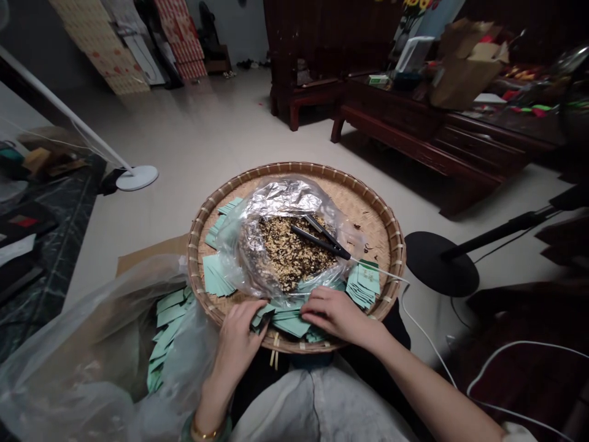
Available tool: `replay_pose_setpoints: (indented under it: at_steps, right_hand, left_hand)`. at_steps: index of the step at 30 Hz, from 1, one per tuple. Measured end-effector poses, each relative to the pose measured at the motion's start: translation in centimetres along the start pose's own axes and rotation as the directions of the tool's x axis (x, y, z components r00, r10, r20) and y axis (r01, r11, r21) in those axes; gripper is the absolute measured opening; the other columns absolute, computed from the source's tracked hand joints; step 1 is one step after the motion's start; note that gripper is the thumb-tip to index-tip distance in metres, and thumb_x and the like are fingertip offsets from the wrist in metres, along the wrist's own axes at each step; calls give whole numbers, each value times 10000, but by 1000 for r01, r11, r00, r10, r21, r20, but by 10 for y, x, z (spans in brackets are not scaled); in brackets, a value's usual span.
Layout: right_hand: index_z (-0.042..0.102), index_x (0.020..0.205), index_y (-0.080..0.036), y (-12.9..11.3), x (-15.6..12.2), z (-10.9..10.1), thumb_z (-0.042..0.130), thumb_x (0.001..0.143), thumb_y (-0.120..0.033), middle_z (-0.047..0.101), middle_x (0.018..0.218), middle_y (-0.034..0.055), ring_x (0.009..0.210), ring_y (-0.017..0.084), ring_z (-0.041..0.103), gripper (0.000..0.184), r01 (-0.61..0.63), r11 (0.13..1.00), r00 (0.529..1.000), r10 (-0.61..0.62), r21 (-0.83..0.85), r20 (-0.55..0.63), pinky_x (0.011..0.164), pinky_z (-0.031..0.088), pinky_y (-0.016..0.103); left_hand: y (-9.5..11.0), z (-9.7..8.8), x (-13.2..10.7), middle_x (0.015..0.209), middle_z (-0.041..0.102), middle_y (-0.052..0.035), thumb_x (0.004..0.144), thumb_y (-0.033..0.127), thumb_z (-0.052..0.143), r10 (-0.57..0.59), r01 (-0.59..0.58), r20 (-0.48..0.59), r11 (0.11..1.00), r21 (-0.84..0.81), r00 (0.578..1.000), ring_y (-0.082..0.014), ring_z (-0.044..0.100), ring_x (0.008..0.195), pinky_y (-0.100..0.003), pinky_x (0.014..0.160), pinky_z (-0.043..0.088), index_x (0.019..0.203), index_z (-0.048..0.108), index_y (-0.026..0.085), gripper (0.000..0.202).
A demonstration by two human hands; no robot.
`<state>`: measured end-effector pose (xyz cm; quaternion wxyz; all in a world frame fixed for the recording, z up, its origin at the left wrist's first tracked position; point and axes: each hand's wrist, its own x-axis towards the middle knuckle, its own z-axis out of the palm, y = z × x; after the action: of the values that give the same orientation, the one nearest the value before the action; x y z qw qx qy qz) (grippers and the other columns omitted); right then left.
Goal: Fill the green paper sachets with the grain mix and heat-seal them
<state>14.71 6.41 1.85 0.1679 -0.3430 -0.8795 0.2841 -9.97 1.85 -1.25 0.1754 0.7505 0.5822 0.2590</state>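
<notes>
On my lap rests a round woven bamboo tray (pixel 389 212) holding a clear plastic bag (pixel 232 230), which lies open around a dark and pale-gold loose dry mix (pixel 288 255). A black hair straightener (pixel 322 240) with a white cord lies across the mix, its arms apart. My left hand (pixel 242 331), at the tray's near rim, pinches a small mint-green packet (pixel 257 316) with a dark patch. Curled over the pile of mint-green packets (pixel 289 322), my right hand (pixel 338 313) has its fingertips on them; what it grips is partly hidden.
More packets lie fanned at the tray's left (pixel 217 276) and right (pixel 363 285). A large plastic bag (pixel 110 350) with green packets stands left of the tray. The white cord (pixel 426 328) trails right, near a black round stand base (pixel 442 264). Dark wooden furniture (pixel 414 132) stands beyond.
</notes>
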Motion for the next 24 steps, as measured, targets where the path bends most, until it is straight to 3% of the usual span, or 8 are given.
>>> replay_pose_setpoints:
  at_steps: [5, 11, 14, 17, 19, 21, 24]
  right_hand:
    - [696, 835, -208, 0, 14, -1, 579, 850, -286, 624, 774, 38, 720, 159, 577, 141, -164, 971, 977, 185, -176, 104, 596, 358, 237]
    - [679, 782, -182, 4, 16, -9, 531, 865, -244, 611, 774, 41, 706, 143, 572, 181, -172, 974, 973, 191, -148, 126, 604, 366, 225]
    - [643, 813, -172, 5, 11, -19, 478, 900, -255, 585, 798, 50, 723, 145, 555, 204, -145, 987, 989, 145, -67, 4, 636, 403, 230]
    - [612, 866, -178, 1, 8, -36, 441, 924, -272, 575, 858, 68, 774, 159, 545, 204, -51, 998, 992, 47, -34, -118, 672, 433, 252]
    - [606, 881, -185, -2, 8, -46, 435, 930, -274, 583, 867, 70, 790, 163, 546, 199, 17, 999, 984, -21, -27, -178, 689, 444, 263]
    - [606, 917, -191, -5, 9, -50, 453, 926, -273, 601, 870, 69, 808, 169, 555, 174, 42, 999, 958, -43, -10, -282, 712, 456, 277]
    - [578, 1090, -199, -5, 11, -45, 491, 909, -262, 630, 954, 87, 874, 193, 570, 211, -18, 1000, 860, 26, 21, -510, 769, 476, 327]
  left_hand:
    - [3, -2, 1, 1017, 667, -76, 794, 261, 595, -3, 3, 10, 1000, -6, 1000, -231, 590, 917, -375, 801, 472, 1077, 601, 208, 288]
    - [10, -11, 5, 1049, 653, -74, 730, 315, 681, -3, 7, 48, 997, -76, 999, -245, 571, 966, -390, 823, 470, 1101, 596, 224, 392]
    - [20, -20, 16, 1052, 647, -74, 705, 362, 709, -5, 7, 16, 991, -135, 1000, -247, 558, 980, -395, 838, 466, 1093, 603, 229, 424]
    - [36, -24, 32, 1061, 651, -78, 754, 355, 667, 12, -19, -46, 988, -156, 999, -241, 540, 995, -404, 860, 452, 1098, 615, 227, 371]
    - [47, -22, 42, 1022, 673, -74, 796, 311, 624, 59, -62, -27, 985, -163, 998, -234, 538, 977, -406, 858, 447, 1080, 641, 227, 297]
    - [56, -16, 48, 881, 700, -65, 832, 267, 569, 73, -76, -22, 979, -187, 997, -223, 558, 896, -394, 816, 457, 965, 698, 226, 190]
    - [63, -5, 52, 763, 680, -70, 835, 278, 549, -35, 13, -64, 945, -326, 997, -194, 592, 764, -330, 710, 481, 885, 733, 189, 210]
